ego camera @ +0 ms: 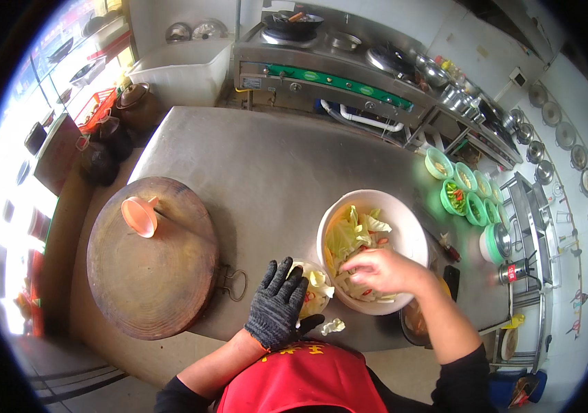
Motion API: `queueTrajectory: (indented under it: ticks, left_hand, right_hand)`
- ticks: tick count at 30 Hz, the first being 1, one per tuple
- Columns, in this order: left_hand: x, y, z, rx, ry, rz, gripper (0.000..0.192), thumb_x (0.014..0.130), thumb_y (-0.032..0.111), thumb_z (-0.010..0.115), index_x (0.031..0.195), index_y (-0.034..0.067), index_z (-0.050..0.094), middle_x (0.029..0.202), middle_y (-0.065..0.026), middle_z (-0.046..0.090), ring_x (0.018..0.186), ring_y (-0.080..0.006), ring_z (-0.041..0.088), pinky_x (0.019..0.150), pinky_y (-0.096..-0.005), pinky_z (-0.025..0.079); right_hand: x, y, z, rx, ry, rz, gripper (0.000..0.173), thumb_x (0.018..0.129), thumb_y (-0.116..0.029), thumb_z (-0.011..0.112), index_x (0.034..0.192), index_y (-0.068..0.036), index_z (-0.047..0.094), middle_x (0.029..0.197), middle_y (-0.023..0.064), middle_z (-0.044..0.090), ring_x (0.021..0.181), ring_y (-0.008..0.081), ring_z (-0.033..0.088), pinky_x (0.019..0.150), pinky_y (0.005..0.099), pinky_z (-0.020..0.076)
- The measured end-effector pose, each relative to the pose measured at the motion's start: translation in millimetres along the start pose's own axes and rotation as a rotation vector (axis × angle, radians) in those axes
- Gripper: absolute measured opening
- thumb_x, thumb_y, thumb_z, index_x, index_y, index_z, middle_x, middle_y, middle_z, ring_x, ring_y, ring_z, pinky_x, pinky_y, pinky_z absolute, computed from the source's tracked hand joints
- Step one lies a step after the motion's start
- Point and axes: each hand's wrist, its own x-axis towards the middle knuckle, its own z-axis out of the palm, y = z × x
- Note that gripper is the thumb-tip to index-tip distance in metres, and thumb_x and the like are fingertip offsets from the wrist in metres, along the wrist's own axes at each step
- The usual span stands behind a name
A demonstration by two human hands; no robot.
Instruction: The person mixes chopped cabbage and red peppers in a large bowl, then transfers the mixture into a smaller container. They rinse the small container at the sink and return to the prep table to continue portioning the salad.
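Observation:
My left hand (280, 305), in a grey and black knit glove, clasps the left side of a small container (315, 297) packed with cabbage pieces and some red bits. Its wall is mostly hidden by the glove and cabbage. Right beside it stands a large white tub (411, 227) with cabbage leaves (351, 232), pale vegetable strips (376, 295) and red chili pieces inside. Bare and with bent fingers, my right hand (384, 269) hangs over the tub's contents; whether anything is in its fingertips is hidden. A loose cabbage scrap (333, 326) lies on the steel table (252, 155).
A round wooden chopping block (152, 279) with an orange funnel (140, 217) occupies the left end. Several green bowls (454, 196) of ingredients line the far right. A dark-handled tool (448, 248) and a dark pan (412, 325) lie right of the tub. Beyond is a gas range (325, 77).

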Motion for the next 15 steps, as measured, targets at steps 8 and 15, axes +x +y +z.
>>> queueTrajectory:
  ticks: [8, 15]
  left_hand:
    - [9, 7, -1, 0.069, -0.114, -0.068, 0.085, 0.066, 0.055, 0.082, 0.122, -0.004, 0.059, 0.136, -0.0269, 0.050, 0.135, -0.0518, 0.039, 0.114, -0.0654, 0.027]
    - [3, -2, -5, -0.156, 0.077, 0.045, 0.096, 0.068, 0.053, 0.086, 0.137, -0.003, 0.047, 0.143, -0.0275, 0.047, 0.137, -0.0515, 0.039, 0.113, -0.0632, 0.029]
  right_hand:
    - [39, 106, 84, -0.083, 0.290, 0.404, 0.065, 0.078, -0.040, 0.083, 0.126, -0.002, 0.062, 0.113, 0.0152, 0.071, 0.099, 0.0266, 0.070, 0.088, 0.0370, 0.0558]
    - [69, 111, 102, 0.322, 0.357, 0.404, 0.059, 0.072, -0.026, 0.084, 0.122, -0.002, 0.065, 0.106, 0.0140, 0.073, 0.096, 0.0222, 0.070, 0.084, 0.0342, 0.0551]
